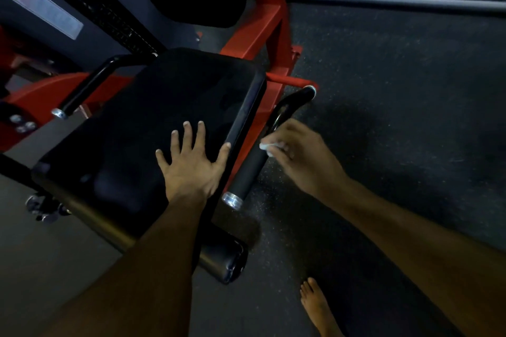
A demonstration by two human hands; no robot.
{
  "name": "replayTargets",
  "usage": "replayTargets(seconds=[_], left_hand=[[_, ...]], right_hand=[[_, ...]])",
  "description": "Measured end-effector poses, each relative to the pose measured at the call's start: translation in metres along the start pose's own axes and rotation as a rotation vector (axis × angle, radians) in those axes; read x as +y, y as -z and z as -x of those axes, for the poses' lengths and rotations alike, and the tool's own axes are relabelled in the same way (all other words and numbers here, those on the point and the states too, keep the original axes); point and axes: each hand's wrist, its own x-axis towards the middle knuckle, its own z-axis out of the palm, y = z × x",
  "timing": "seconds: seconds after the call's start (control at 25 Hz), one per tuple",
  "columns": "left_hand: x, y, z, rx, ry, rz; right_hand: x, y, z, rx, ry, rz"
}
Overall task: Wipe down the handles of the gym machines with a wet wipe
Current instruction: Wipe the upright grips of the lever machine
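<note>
Beside the seat pad, on its right edge, the right-side handle is running from its metal end cap near you up and away toward the red frame. Your right hand is nearer it, fingers pinching a wet wipe against the upper grip. Your left hand is lying flat, fingers spread, on the pad. The left-side handle is sitting well apart, across the seat.

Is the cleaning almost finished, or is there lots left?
Nothing looks plainly finished. Now the right hand presses the wet wipe on the right handle, while the left hand rests on the seat. The left handle sits untouched.
</note>
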Motion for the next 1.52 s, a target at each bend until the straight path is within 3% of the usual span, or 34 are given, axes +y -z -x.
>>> replayTargets(seconds=[0.16,0.24,0.36,0.44,0.56,0.68,0.84,1.04,1.24,1.32,1.44,1.52], left_hand=[[-0.002,-0.001,-0.001,-0.001,-0.003,-0.022],[-0.003,-0.002,0.0,0.005,0.005,-0.027],[0.0,-0.001,-0.001,0.011,0.001,-0.029],[-0.002,-0.002,-0.002,0.017,0.002,-0.029],[-0.003,-0.004,-0.001,0.015,0.004,-0.023],[-0.002,-0.003,-0.001,0.029,0.006,-0.024],[-0.001,-0.003,-0.002,0.021,0.002,-0.024],[-0.001,-0.002,-0.001,0.016,0.005,-0.025],[-0.001,-0.002,-0.002,0.025,0.001,-0.03],[-0.001,-0.002,-0.002,0.029,-0.001,-0.026],[-0.001,-0.003,-0.002,0.027,-0.002,-0.021],[-0.001,-0.003,-0.002,0.034,0.0,-0.017]], right_hand=[[0.002,0.009,-0.033,0.181,-0.106,-0.006],[-0.008,-0.007,-0.033,0.137,-0.132,0.083],[-0.018,-0.01,-0.001,-0.041,0.027,0.229],[-0.009,0.008,-0.014,-0.04,0.08,0.267],[-0.008,0.016,-0.053,-0.027,-0.023,0.259],[-0.022,-0.007,-0.045,-0.035,0.09,0.369],[-0.006,0.005,-0.032,-0.09,0.173,0.372],[0.001,0.022,-0.067,0.02,-0.112,0.179],[-0.016,0.003,-0.029,-0.124,0.087,0.256],[-0.01,0.013,-0.04,-0.069,0.107,0.319],[-0.005,0.013,-0.046,0.079,-0.035,0.252],[-0.013,-0.008,-0.026,0.052,-0.065,0.2]])
